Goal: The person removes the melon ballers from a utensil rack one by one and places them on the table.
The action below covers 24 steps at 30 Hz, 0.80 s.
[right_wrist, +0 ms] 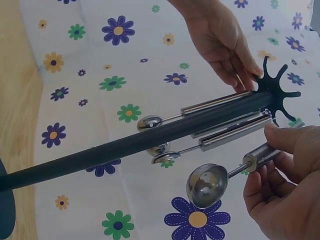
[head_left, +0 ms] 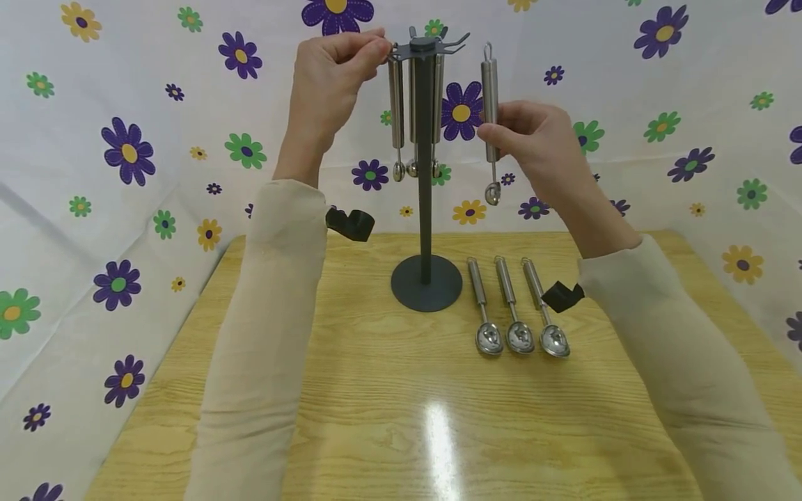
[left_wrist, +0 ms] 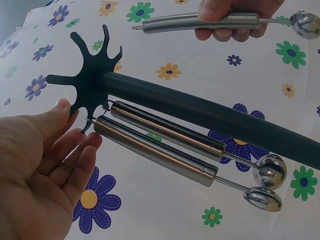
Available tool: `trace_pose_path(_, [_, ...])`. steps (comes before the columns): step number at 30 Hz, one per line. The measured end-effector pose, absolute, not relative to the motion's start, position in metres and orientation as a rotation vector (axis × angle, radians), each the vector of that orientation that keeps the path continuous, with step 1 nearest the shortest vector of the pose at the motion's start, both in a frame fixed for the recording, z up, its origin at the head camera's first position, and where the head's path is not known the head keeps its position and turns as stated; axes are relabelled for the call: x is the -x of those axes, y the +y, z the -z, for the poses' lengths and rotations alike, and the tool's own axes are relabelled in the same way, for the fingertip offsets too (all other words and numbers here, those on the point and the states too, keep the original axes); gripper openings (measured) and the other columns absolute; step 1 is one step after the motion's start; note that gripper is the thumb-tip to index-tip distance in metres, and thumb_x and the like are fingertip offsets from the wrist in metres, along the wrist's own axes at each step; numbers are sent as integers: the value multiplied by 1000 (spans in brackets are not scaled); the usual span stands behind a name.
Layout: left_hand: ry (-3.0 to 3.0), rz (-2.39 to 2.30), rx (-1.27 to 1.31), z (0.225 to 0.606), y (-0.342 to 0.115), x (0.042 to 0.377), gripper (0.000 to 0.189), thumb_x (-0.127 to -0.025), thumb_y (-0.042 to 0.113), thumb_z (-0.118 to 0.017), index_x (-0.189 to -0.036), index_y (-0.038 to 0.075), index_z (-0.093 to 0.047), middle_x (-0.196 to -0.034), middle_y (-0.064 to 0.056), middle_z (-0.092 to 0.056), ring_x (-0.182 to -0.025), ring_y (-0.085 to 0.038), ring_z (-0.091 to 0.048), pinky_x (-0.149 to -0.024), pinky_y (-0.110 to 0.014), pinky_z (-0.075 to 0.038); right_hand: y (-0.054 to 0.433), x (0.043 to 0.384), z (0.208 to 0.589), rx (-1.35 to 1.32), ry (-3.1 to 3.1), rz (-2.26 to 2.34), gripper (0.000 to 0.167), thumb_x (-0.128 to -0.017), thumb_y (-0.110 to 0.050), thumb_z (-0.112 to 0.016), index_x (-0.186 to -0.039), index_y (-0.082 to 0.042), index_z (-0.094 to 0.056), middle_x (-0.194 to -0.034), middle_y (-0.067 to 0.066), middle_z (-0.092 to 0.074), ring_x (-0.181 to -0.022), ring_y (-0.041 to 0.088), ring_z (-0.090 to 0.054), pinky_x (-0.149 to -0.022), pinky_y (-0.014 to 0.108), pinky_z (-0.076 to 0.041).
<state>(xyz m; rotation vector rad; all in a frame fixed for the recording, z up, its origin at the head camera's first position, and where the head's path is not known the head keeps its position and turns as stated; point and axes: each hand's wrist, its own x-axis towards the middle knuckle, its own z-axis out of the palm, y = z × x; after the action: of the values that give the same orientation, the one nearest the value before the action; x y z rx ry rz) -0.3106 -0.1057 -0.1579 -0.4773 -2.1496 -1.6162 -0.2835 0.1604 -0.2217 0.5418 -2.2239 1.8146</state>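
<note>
Right wrist view: cannot fully see middle hanging scoop (right_wrist: 159, 149) behind rack post (right_wrist: 115, 146). Pinching rack hook (left_wrist: 80, 100) with raised left grip (head_left: 328, 87); holding another scoop (head_left: 490, 90) bowl-down in right grip (head_left: 532, 136).

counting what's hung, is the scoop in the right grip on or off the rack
Off. The right grip holds the scoop beside the rack; both head and left wrist views show the scoop's loop clear of the hooks.

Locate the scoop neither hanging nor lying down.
Head view: that scoop is in the right hand, just right of the rack, above the three scoops on the table.
</note>
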Motion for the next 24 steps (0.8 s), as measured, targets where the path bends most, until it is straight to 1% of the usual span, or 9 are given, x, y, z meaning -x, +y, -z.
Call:
trace_pose_path(5, [-2133,1637,461,157,-103,310,27,-102,18,-68,-122,3,-74,-134,1,-69,-110,-18,-63,-98,-20,-48,176,272,231,-505,-2281,-1781,19,-99,-14,-72,-115,-4,-72,-96,5,-68,-85,21,-60,-82,27,-51])
trace_pose_path(10, [-2115,1648,446,156,-99,307,26,-101,17,-68,-121,1,-74,-135,-2,-68,-123,-14,-61,-102,-16,-44,196,258,245,-431,-2372,-1735,20,-99,-19,-73,-114,-6,-72,-99,2,-71,-88,20,-61,-81,23,-52])
trace_pose_path(13, [-2120,1641,445,155,-96,306,26,-101,17,-68,-121,0,-74,-137,-3,-67,-128,-12,-58,-104,-13,-41,209,250,256,-385,-2415,-1710,18,-99,-20,-73,-111,-7,-73,-98,-1,-71,-89,18,-62,-81,22,-53])
trace_pose_path(18, [-2105,1676,426,155,-93,306,26,-101,16,-68,-120,0,-74,-137,-3,-67,-127,-11,-60,-102,-12,-42,227,238,272,-355,-2459,-1678,14,-99,-18,-73,-107,-7,-72,-91,-5,-71,-82,15,-62,-77,21,-53])
trace_pose_path(24, [-2073,1692,405,157,-95,304,25,-102,15,-68,-120,-2,-74,-136,-4,-68,-125,-10,-61,-102,-12,-43,245,228,291,-263,-2508,-1693,11,-98,-16,-74,-106,-9,-70,-88,-8,-68,-79,13,-61,-74,20,-54])
